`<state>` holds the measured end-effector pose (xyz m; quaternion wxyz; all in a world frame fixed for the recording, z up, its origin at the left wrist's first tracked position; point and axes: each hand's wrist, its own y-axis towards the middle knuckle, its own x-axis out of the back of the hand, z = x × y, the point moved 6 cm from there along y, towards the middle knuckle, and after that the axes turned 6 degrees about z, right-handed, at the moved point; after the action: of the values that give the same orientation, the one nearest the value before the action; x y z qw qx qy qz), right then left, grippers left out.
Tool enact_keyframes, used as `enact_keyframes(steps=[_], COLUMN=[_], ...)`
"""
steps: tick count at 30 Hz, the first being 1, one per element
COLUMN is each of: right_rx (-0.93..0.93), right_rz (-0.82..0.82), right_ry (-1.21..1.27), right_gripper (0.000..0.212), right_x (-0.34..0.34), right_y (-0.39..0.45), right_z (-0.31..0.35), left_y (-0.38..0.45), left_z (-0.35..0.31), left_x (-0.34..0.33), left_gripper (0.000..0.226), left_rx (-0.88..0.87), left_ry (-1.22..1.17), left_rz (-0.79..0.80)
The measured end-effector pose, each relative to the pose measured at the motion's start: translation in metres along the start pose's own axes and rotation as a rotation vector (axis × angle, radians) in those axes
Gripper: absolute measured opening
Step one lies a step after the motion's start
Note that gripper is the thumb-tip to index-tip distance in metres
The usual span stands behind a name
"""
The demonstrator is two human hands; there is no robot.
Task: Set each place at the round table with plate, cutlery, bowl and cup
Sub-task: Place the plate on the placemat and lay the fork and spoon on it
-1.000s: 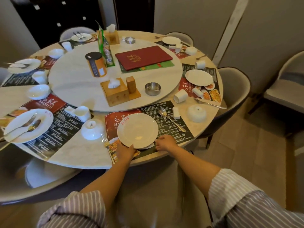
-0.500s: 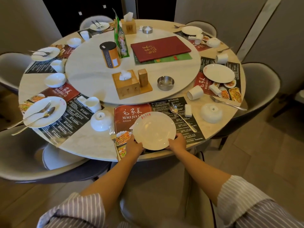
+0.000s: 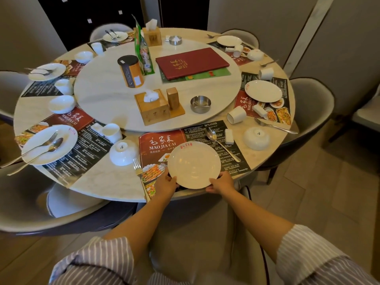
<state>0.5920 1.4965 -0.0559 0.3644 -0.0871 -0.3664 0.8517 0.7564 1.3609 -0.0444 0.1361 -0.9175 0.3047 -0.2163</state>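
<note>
A white plate (image 3: 194, 164) lies on the red-and-black placemat (image 3: 156, 144) at the near edge of the round table (image 3: 107, 182). My left hand (image 3: 165, 185) grips its near-left rim and my right hand (image 3: 221, 183) grips its near-right rim. A fork (image 3: 138, 168) lies left of the plate, next to an upturned white bowl (image 3: 123, 152). A spoon (image 3: 220, 144) and a white rest (image 3: 229, 136) lie to the right, beyond them another upturned bowl (image 3: 256, 138). A cup (image 3: 236, 114) lies on its side further back.
A turntable (image 3: 107, 99) holds a tissue box (image 3: 152, 106), ashtray (image 3: 200, 103), red menu (image 3: 192, 62) and orange canister (image 3: 131, 72). Other places around the table carry plates, cutlery, bowls and cups. Grey chairs (image 3: 308, 112) ring the table; one stands directly below my arms.
Both hands have stayed at the plate's near rim while it slid right on the placemat. The view has drawn back and risen, showing more of the table.
</note>
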Motion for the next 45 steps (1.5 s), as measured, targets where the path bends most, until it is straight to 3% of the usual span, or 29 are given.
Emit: enact_keyframes(steps=[3,7,9,12,16,20,28,37,45], right_rx=[-0.038,0.009,0.026,0.048,0.059,0.109,0.119,0.115,0.113], right_rz=[0.034,-0.047,-0.119,-0.226,-0.293,-0.325,-0.24,-0.165,-0.129], right_ry=[-0.01,-0.127,-0.116,-0.14,-0.18,-0.223,-0.19,-0.094,-0.095], right_gripper=[0.042,0.047,0.049,0.052,0.04,0.026,0.036,0.019,0.01], right_x=[-0.003,-0.001,-0.005,0.0,-0.004,-0.022,-0.052,-0.05,-0.007], right_y=[-0.005,-0.011,-0.028,-0.042,-0.055,-0.075,-0.092,-0.094,-0.071], right_z=[-0.001,0.002,0.006,0.009,0.0,-0.01,-0.035,-0.053,-0.041], left_y=[-0.006,-0.014,-0.022,-0.032,-0.048,-0.055,-0.06,-0.063,-0.062], left_z=[0.008,0.013,0.018,0.028,0.044,0.061,0.077,0.058,0.022], left_x=[0.006,0.008,0.023,0.048,0.082,0.092,0.092,0.088,0.026], left_gripper=[0.038,0.008,0.012,0.036,0.03,0.025,0.038,0.039,0.029], left_rx=[0.017,0.028,0.034,0.053,0.133,0.182,0.27,0.241,0.13], left_ry=[-0.013,0.007,0.017,0.046,0.086,0.07,-0.177,-0.32,-0.38], left_rz=[-0.044,-0.002,-0.049,-0.198,-0.326,-0.21,-0.169,-0.194,-0.085])
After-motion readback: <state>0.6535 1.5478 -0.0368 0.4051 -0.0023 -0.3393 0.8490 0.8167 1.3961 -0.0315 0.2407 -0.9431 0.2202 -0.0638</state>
